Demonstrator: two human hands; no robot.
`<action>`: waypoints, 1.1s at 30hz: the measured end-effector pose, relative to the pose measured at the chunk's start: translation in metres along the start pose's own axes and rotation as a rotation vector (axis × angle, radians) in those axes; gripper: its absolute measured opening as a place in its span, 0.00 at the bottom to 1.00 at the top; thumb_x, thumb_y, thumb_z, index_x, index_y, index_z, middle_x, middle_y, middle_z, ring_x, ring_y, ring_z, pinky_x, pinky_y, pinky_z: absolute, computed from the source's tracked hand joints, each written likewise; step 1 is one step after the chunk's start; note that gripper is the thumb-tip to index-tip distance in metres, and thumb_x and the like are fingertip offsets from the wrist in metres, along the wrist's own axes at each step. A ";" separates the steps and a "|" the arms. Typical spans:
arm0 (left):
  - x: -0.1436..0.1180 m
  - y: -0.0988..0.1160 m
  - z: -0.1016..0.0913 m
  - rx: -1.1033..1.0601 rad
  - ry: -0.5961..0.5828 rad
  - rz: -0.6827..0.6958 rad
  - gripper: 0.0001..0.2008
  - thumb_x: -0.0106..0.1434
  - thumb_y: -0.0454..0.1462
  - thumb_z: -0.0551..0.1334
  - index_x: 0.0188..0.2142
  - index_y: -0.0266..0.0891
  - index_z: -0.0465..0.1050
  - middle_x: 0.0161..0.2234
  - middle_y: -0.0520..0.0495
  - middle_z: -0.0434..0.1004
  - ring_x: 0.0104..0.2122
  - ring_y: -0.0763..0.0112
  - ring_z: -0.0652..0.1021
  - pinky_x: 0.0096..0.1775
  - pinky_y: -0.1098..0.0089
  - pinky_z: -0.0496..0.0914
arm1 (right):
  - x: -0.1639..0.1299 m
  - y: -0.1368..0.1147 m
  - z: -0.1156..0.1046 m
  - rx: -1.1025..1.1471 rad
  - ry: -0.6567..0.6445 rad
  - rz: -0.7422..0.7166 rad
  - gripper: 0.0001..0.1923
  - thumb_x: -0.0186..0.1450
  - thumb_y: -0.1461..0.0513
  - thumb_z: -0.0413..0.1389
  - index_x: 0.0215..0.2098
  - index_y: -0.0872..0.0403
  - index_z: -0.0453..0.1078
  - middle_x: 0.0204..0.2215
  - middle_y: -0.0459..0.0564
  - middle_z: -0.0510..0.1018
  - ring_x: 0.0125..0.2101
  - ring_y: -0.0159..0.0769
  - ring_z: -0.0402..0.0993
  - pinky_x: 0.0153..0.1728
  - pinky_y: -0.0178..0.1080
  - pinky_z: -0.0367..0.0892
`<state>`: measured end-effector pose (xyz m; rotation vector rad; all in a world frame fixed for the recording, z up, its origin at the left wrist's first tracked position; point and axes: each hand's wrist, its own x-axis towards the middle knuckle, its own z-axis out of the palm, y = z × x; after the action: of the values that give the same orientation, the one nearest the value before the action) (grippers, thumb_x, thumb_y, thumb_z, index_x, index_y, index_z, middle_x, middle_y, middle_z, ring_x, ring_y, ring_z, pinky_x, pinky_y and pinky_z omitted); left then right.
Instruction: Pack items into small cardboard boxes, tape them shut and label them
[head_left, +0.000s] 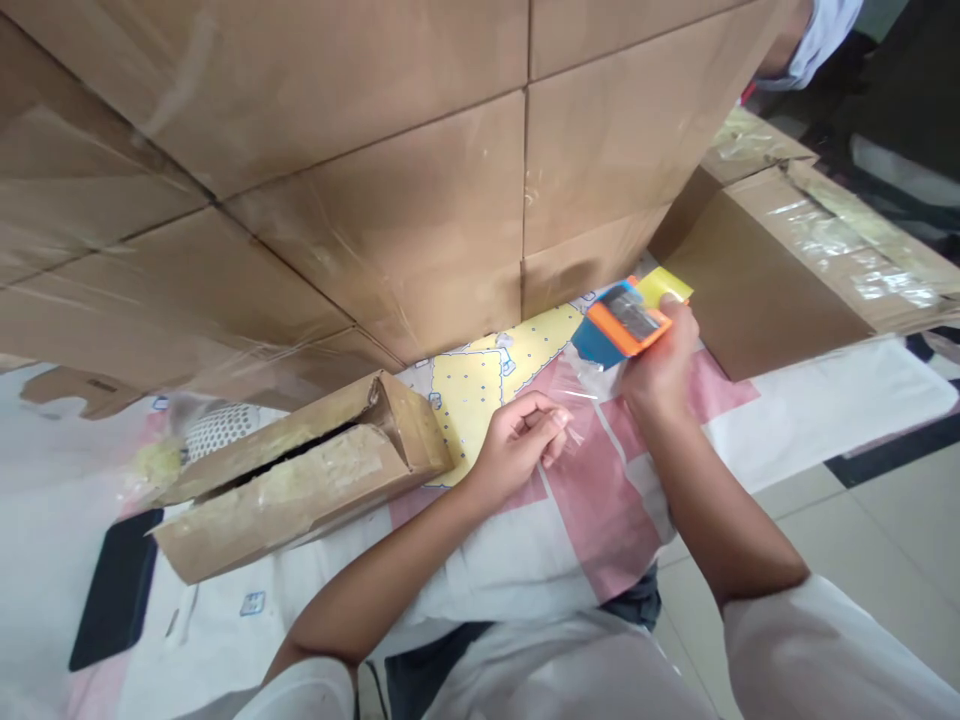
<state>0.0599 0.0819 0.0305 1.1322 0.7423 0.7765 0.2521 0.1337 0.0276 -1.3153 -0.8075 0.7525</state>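
My right hand [660,368] grips an orange, blue and yellow small toy-like item [628,322] held over the patterned cloth. My left hand [517,445] pinches a clear plastic wrapper [581,400] that runs between the two hands. Both hands hover just above the pink, white and yellow cloth [585,520] on the table.
A wall of stacked cardboard boxes [337,170] rises close behind. A long, torn cardboard box [300,480] lies to the left, with a black flat object [116,590] beside it. A taped box [795,260] stands at the right. Another person's sleeve [817,35] shows at top right.
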 end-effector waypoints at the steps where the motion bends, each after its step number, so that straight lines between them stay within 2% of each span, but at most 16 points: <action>1: -0.003 0.004 0.001 0.002 0.001 0.012 0.20 0.65 0.53 0.65 0.32 0.39 0.69 0.18 0.57 0.66 0.18 0.79 0.64 0.25 0.73 0.62 | 0.001 0.002 0.001 0.012 0.072 -0.046 0.19 0.62 0.42 0.48 0.29 0.46 0.60 0.28 0.48 0.72 0.34 0.43 0.73 0.31 0.42 0.67; 2: -0.005 0.009 0.001 0.006 -0.001 0.030 0.20 0.65 0.53 0.65 0.33 0.39 0.69 0.18 0.57 0.66 0.18 0.79 0.65 0.25 0.73 0.62 | 0.002 0.004 0.003 0.014 0.115 -0.086 0.14 0.61 0.47 0.52 0.29 0.47 0.62 0.29 0.48 0.73 0.33 0.42 0.74 0.31 0.41 0.67; 4: -0.012 0.019 0.002 0.017 0.001 0.081 0.19 0.66 0.52 0.65 0.33 0.39 0.70 0.18 0.57 0.66 0.18 0.79 0.65 0.25 0.73 0.63 | 0.001 0.008 0.006 -0.004 0.081 -0.121 0.08 0.59 0.54 0.55 0.32 0.48 0.68 0.34 0.49 0.78 0.35 0.42 0.76 0.34 0.41 0.70; 7: -0.027 0.035 -0.002 0.040 0.044 0.161 0.17 0.67 0.50 0.65 0.33 0.38 0.70 0.19 0.57 0.67 0.18 0.80 0.66 0.24 0.74 0.63 | -0.007 0.017 0.012 -0.050 -0.013 -0.094 0.11 0.57 0.59 0.55 0.38 0.52 0.73 0.40 0.53 0.82 0.39 0.43 0.78 0.39 0.43 0.73; 9: -0.042 0.045 -0.007 0.085 0.093 0.184 0.16 0.68 0.48 0.64 0.33 0.38 0.71 0.19 0.56 0.68 0.18 0.80 0.67 0.24 0.75 0.63 | -0.015 0.025 0.014 -0.176 -0.065 -0.104 0.11 0.57 0.59 0.56 0.38 0.53 0.72 0.39 0.54 0.81 0.38 0.43 0.77 0.41 0.45 0.72; 12: -0.071 0.056 -0.016 0.170 0.188 0.205 0.15 0.69 0.47 0.64 0.33 0.38 0.73 0.18 0.56 0.68 0.18 0.79 0.68 0.24 0.75 0.63 | -0.027 0.034 0.013 -0.486 -0.155 -0.214 0.10 0.57 0.57 0.58 0.35 0.52 0.67 0.34 0.53 0.79 0.35 0.45 0.73 0.42 0.47 0.69; 15: -0.099 0.062 -0.026 0.219 0.280 0.262 0.14 0.69 0.46 0.64 0.33 0.38 0.74 0.18 0.55 0.68 0.17 0.79 0.68 0.22 0.76 0.62 | -0.038 0.030 0.008 -0.663 -0.212 -0.224 0.12 0.62 0.52 0.57 0.32 0.49 0.62 0.29 0.52 0.75 0.31 0.44 0.71 0.37 0.46 0.67; 17: -0.114 0.064 -0.032 0.252 0.328 0.309 0.13 0.69 0.45 0.64 0.33 0.39 0.74 0.17 0.55 0.68 0.17 0.78 0.69 0.21 0.76 0.61 | -0.044 0.020 0.003 -0.714 -0.246 -0.177 0.16 0.66 0.48 0.55 0.29 0.49 0.61 0.26 0.51 0.74 0.29 0.43 0.70 0.33 0.45 0.65; 19: -0.126 0.063 -0.039 0.283 0.372 0.355 0.13 0.69 0.44 0.63 0.33 0.39 0.75 0.17 0.55 0.69 0.17 0.78 0.69 0.20 0.76 0.61 | -0.051 0.006 -0.004 -0.720 -0.317 -0.136 0.20 0.68 0.45 0.54 0.28 0.50 0.65 0.26 0.51 0.76 0.30 0.44 0.72 0.32 0.43 0.65; 22: -0.141 0.058 -0.051 0.316 0.433 0.413 0.10 0.70 0.42 0.63 0.34 0.40 0.76 0.18 0.55 0.69 0.17 0.78 0.69 0.21 0.76 0.62 | -0.061 -0.019 -0.015 -0.680 -0.454 -0.114 0.21 0.68 0.45 0.54 0.30 0.50 0.75 0.28 0.50 0.78 0.33 0.45 0.75 0.32 0.43 0.68; 25: -0.153 0.051 -0.060 0.349 0.472 0.444 0.09 0.70 0.40 0.63 0.35 0.40 0.77 0.18 0.55 0.70 0.17 0.78 0.69 0.22 0.76 0.62 | -0.076 -0.052 -0.015 -0.629 -0.559 -0.038 0.22 0.67 0.44 0.57 0.27 0.50 0.77 0.24 0.49 0.77 0.28 0.43 0.75 0.28 0.43 0.70; 28: -0.163 0.046 -0.063 0.405 0.456 0.446 0.08 0.71 0.38 0.61 0.34 0.41 0.76 0.19 0.56 0.70 0.18 0.78 0.69 0.23 0.76 0.63 | -0.103 -0.090 0.003 -0.495 -0.713 0.009 0.22 0.67 0.43 0.58 0.33 0.52 0.81 0.28 0.53 0.81 0.28 0.41 0.77 0.26 0.42 0.71; 31: -0.172 0.043 -0.061 0.507 0.445 0.469 0.09 0.71 0.36 0.61 0.33 0.41 0.75 0.22 0.54 0.73 0.22 0.76 0.72 0.27 0.75 0.65 | -0.134 -0.120 0.033 -0.408 -0.921 -0.092 0.19 0.65 0.46 0.63 0.42 0.51 0.81 0.24 0.48 0.77 0.24 0.35 0.72 0.24 0.38 0.67; 33: -0.177 0.041 -0.060 0.569 0.458 0.496 0.08 0.70 0.35 0.60 0.33 0.42 0.75 0.23 0.53 0.75 0.26 0.74 0.74 0.30 0.74 0.67 | -0.149 -0.132 0.054 -0.398 -1.038 -0.168 0.14 0.64 0.50 0.65 0.41 0.51 0.81 0.21 0.44 0.73 0.22 0.31 0.67 0.22 0.35 0.61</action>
<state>-0.0907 -0.0278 0.0756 1.7148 1.1272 1.3193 0.1307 0.0217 0.1508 -1.1241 -1.9471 1.1882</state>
